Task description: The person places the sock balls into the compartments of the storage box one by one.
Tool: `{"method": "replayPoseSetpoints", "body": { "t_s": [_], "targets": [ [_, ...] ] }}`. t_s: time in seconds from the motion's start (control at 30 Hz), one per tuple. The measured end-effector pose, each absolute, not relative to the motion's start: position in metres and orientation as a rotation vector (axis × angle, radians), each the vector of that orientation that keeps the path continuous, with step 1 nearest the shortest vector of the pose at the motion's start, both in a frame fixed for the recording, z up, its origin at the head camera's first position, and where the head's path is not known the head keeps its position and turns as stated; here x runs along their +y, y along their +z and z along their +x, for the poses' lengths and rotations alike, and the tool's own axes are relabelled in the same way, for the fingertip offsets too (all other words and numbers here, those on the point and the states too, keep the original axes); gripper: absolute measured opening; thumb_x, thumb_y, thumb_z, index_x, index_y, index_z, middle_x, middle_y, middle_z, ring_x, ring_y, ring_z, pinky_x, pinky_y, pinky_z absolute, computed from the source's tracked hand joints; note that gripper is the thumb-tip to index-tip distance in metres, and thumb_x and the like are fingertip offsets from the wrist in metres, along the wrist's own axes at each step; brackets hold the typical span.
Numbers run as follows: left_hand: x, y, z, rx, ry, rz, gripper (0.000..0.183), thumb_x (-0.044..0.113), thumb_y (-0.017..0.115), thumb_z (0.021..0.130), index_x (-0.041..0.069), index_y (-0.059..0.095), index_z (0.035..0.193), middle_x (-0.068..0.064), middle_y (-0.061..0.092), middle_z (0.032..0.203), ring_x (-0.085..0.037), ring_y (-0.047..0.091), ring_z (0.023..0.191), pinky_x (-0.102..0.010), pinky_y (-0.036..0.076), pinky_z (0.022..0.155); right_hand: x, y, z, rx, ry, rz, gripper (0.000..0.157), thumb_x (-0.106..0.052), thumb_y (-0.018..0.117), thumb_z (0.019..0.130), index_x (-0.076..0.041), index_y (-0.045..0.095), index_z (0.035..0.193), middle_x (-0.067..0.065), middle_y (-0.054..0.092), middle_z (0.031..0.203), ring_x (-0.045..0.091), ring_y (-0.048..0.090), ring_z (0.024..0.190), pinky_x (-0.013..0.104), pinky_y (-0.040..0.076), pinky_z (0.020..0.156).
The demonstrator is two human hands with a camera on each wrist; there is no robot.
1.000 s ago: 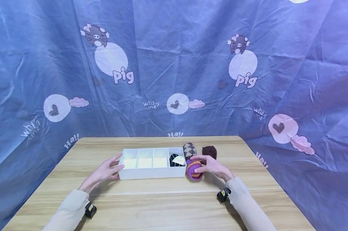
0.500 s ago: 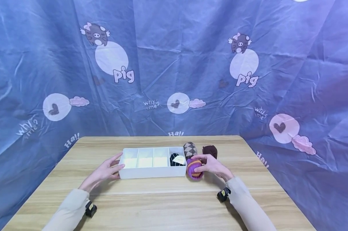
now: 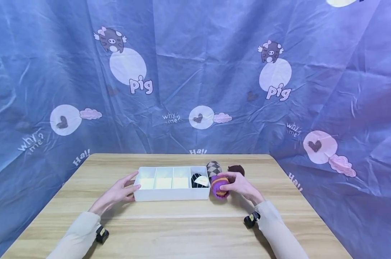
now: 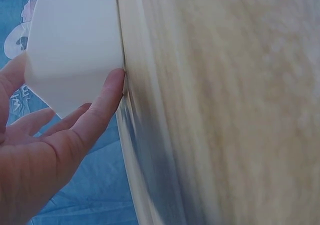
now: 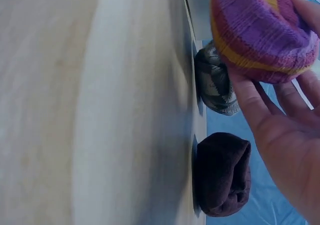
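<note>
Purple striped roll [image 3: 216,189] gripped in right hand [image 3: 241,185], beside white box [image 3: 172,195].

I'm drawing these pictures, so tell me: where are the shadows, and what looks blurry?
Head: soft shadow under the bare right hand; left wrist: bluish shadow on the pale wooden table, whose grain is blurry; right wrist: table again blurry, partly shadowed, but ribs show clearly on the round purple-and-orange striped knitted bundle.

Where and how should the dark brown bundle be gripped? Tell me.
Probably across its rounded sides, coming from above: the dark brown bundle is compact and rolled, resting on the tabletop with a gap to the checkered bundle. The right hand holds the purple striped bundle.
</note>
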State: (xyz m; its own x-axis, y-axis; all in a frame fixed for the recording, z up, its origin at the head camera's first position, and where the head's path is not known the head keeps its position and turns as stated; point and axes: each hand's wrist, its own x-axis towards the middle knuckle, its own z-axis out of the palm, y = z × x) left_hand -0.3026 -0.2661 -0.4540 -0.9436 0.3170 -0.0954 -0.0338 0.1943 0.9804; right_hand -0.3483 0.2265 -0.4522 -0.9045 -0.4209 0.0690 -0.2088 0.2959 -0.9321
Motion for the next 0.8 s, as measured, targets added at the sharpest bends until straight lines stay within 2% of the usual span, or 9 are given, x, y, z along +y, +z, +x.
{"method": "replayPoseSetpoints", "body": {
  "t_s": [0.27,0.43,0.8],
  "targets": [
    [-0.266,-0.451,-0.300,2.211,1.797,0.269,0.082,0.020,0.060,0.098,0.008,0.006,0.158,-0.039,0.017,0.154,-0.039,0.059,0.117,-0.045,0.058,0.093,0.221,-0.446,-0.350,2.402,-1.745,-0.528,0.059,-0.013,0.083,0.076,-0.004,0.061,0.130,0.017,0.068,0.119,0.018,0.066,0.101,0.028,0.057,0.086],
    [-0.265,-0.452,-0.302,2.210,1.790,0.268,0.081,0.021,0.060,0.099,0.009,0.006,0.158,-0.039,0.016,0.154,-0.041,0.057,0.119,-0.045,0.058,0.093,0.221,-0.442,-0.352,2.385,-1.798,-0.531,0.058,-0.011,0.082,0.078,-0.001,0.060,0.131,0.017,0.069,0.116,0.017,0.066,0.100,0.029,0.058,0.085],
    [-0.264,-0.451,-0.299,2.212,1.785,0.292,0.081,0.021,0.059,0.099,0.007,0.005,0.158,-0.039,0.015,0.154,-0.044,0.055,0.121,-0.048,0.056,0.094,0.213,-0.433,-0.358,2.423,-1.821,-0.534,0.058,-0.010,0.081,0.078,-0.004,0.059,0.132,0.018,0.069,0.119,0.014,0.066,0.100,0.024,0.056,0.084]
  ]
}}
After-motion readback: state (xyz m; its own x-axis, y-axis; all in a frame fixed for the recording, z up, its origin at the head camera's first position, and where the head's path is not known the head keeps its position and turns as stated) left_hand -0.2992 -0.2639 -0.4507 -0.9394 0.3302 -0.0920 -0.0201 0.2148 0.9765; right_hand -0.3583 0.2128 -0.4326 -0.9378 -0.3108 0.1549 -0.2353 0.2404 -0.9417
